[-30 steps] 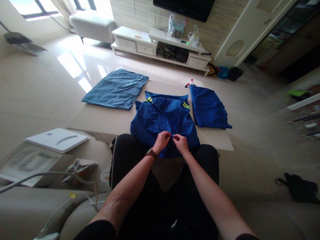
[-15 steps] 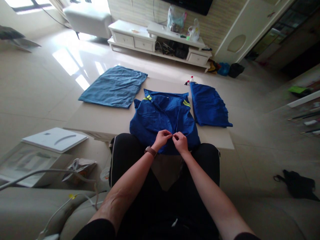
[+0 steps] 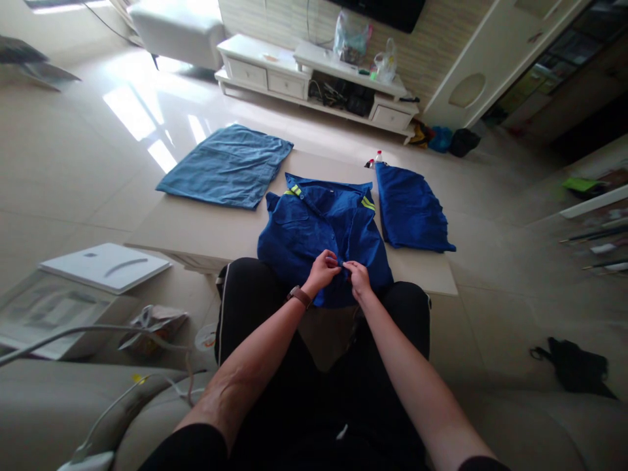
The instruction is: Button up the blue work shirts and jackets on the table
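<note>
A dark blue work shirt [image 3: 304,229] with yellow-green reflective strips at the shoulders lies across the near edge of the table, its collar pointing away from me. My left hand [image 3: 324,269] pinches the front edge of the shirt, low on its button placket. Close beside it, my right hand [image 3: 357,275] pinches the same edge, the fingertips of both hands almost meeting. Whatever small part sits between the fingertips is too small to make out. Higher up the placket, a button shows.
A light blue folded cloth [image 3: 226,167] lies on the table [image 3: 196,226] at the left. Folded dark blue fabric [image 3: 412,206] lies at the right, by a red-capped bottle [image 3: 379,156]. A white box [image 3: 105,267] stands at the left, near a cable [image 3: 98,329].
The hands still work at the same place on the shirt's front edge. The right fingers have straightened a little and the left hand has turned slightly. The camera view has shifted a little.
</note>
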`<move>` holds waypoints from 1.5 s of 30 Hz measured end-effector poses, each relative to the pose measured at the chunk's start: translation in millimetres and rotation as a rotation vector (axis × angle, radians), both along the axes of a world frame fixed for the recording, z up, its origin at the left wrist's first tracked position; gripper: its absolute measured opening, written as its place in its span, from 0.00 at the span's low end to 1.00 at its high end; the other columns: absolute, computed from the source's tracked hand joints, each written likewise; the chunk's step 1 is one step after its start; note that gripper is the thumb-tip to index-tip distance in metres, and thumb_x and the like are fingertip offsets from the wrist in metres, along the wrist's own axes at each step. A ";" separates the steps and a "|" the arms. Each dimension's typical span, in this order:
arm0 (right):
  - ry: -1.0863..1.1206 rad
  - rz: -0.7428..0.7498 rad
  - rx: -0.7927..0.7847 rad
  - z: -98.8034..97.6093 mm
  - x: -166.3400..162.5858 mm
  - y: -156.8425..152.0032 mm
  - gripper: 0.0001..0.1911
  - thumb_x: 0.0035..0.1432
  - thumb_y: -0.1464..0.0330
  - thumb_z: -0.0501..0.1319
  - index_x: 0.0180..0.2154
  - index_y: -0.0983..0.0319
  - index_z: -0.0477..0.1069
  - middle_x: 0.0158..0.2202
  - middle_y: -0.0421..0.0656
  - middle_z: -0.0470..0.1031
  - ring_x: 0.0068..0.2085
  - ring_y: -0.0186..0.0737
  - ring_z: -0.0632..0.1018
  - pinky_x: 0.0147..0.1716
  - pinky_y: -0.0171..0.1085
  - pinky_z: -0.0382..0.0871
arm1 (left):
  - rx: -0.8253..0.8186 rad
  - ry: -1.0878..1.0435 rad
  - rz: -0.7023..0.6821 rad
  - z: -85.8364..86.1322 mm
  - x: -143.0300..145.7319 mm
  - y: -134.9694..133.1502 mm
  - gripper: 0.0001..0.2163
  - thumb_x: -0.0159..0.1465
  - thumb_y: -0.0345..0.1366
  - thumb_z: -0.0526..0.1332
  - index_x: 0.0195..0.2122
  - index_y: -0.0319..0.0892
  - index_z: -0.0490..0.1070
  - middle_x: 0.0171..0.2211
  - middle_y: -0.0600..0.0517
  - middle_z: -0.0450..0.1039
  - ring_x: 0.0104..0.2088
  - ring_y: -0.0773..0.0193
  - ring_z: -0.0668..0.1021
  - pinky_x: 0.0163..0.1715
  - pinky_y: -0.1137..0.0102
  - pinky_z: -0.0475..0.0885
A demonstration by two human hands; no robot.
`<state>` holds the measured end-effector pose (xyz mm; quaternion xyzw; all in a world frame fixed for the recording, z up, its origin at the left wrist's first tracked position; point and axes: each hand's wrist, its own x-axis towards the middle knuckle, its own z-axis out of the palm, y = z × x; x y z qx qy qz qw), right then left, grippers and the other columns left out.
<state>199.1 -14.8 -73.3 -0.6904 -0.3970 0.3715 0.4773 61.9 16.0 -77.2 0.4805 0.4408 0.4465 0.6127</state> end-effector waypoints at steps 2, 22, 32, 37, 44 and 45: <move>-0.003 0.016 -0.026 -2.4 2.0 1.4 0.18 0.49 0.51 0.63 0.27 0.59 0.72 0.22 0.39 0.72 0.26 0.40 0.71 0.26 0.37 0.65 | 0.004 0.016 -0.004 -0.2 -1.0 -0.8 0.15 0.49 0.24 0.67 0.36 0.42 0.68 0.28 0.58 0.72 0.29 0.70 0.75 0.31 0.77 0.67; -0.070 -0.059 -0.056 -13.2 25.0 25.8 0.17 0.40 0.66 0.57 0.32 0.58 0.80 0.30 0.42 0.80 0.36 0.45 0.77 0.42 0.40 0.70 | 0.010 0.404 -0.054 17.4 -30.5 17.1 0.12 0.57 0.23 0.64 0.42 0.41 0.73 0.35 0.51 0.78 0.31 0.67 0.77 0.34 0.73 0.69; 0.265 -0.109 -0.053 -11.5 9.9 4.2 0.11 0.41 0.61 0.66 0.29 0.60 0.78 0.28 0.41 0.82 0.35 0.43 0.80 0.41 0.41 0.75 | -0.159 0.293 0.039 -12.4 -1.0 39.1 0.10 0.66 0.31 0.64 0.48 0.36 0.72 0.36 0.47 0.78 0.28 0.69 0.79 0.30 0.75 0.71; 0.318 -0.081 -0.043 -7.6 5.4 -1.8 0.12 0.43 0.57 0.67 0.27 0.58 0.76 0.25 0.41 0.80 0.31 0.45 0.81 0.36 0.43 0.77 | -0.100 0.347 0.076 -14.0 1.1 36.8 0.04 0.61 0.26 0.67 0.36 0.37 0.74 0.31 0.49 0.76 0.31 0.67 0.77 0.35 0.72 0.71; 0.217 -0.005 0.028 -0.7 -2.8 2.1 0.16 0.44 0.56 0.68 0.32 0.60 0.79 0.31 0.44 0.82 0.36 0.45 0.81 0.43 0.45 0.76 | 0.104 0.393 0.042 2.1 0.9 23.6 0.08 0.59 0.21 0.64 0.31 0.41 0.76 0.31 0.51 0.76 0.33 0.64 0.76 0.44 0.69 0.71; 0.188 0.003 0.042 0.0 -4.2 3.4 0.16 0.45 0.57 0.68 0.33 0.60 0.79 0.33 0.44 0.83 0.38 0.45 0.81 0.45 0.45 0.75 | 0.123 0.391 0.027 3.8 0.7 22.4 0.08 0.59 0.21 0.63 0.31 0.41 0.77 0.31 0.51 0.76 0.33 0.65 0.75 0.44 0.69 0.71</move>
